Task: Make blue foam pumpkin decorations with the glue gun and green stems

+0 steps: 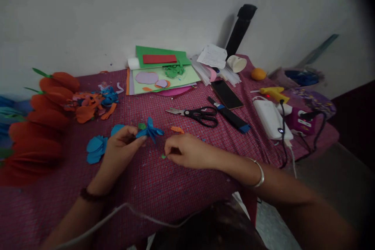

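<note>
My left hand (124, 144) pinches a blue paper flower (150, 130) just above the checked cloth, its petals spreading to the right. A small green paper piece (141, 126) shows beside the fingertips. To the right, my right hand (187, 150) is closed in a pinch on a tiny green scrap (163, 156), apart from the flower. Rounded blue paper cutouts (96, 149) lie left of my left hand. An orange paper scrap (177, 129) rests beyond my right hand, with black-handled scissors (202, 115) behind it.
Orange paper pumpkins (38, 146) stand at the left, near a heap of paper scraps (90, 105). Coloured sheets (181, 82) lie against the wall. Rightward are a cutter (231, 117), a phone (227, 94), a white power bank (269, 119), a yellow glue gun (274, 93) and cables.
</note>
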{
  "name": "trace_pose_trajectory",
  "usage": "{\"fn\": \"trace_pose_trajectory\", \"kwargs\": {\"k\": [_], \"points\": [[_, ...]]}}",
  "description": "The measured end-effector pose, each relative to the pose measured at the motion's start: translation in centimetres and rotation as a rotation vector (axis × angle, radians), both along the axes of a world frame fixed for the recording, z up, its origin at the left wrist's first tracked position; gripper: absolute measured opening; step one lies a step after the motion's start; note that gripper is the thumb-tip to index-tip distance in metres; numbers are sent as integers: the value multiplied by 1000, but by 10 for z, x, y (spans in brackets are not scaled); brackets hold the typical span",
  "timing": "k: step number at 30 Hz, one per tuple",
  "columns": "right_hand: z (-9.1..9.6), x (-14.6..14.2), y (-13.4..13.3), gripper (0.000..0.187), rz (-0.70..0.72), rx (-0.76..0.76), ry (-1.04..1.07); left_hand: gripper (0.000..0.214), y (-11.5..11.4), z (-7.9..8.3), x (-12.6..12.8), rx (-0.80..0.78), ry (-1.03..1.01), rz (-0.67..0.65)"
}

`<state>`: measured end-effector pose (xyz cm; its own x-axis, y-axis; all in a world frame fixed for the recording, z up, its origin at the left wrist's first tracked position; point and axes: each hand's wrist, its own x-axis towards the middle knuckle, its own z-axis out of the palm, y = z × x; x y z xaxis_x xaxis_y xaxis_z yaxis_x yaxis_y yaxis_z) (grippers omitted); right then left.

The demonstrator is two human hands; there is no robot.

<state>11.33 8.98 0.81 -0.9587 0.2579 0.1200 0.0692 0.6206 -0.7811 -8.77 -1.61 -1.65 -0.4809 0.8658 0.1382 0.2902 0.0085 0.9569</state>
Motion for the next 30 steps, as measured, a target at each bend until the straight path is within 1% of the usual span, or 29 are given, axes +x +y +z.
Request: {"fn": "trace_pose_trajectory", "kwargs": {"k": [2,4,6,8,10,14,18,20,22,26,30], "points": [[3,-3,6,10,-180,-318,89,18,0,4,6,-8,2,-31],[5,-5,13,7,-316,-579,150,16,-1,6,12,-23,38,-58],[5,-6,19,9,-381,-729,204,16,-2,7,18,-25,87,-65],[3,-6,23,12,-409,-812,266,17,-4,7,24,-13,118,-61],[1,-5,24,15,-408,-869,303,18,-5,6,28,-15,129,-73],[-3,-4,24,19,-367,-968,287,15,-7,7,34,-58,112,-105],[-3,-2,26,23,-293,-1141,255,9,-6,10,34,-101,72,-138],[-3,-2,27,24,-258,-1203,238,7,-5,9,33,-112,77,-145],[-3,-1,28,22,-256,-1198,228,7,-4,7,31,-112,89,-140],[-5,-2,26,16,-333,-1071,233,11,-3,5,31,-90,92,-109],[-7,-6,22,15,-362,-1017,216,11,-5,4,36,-65,120,-141]]}}
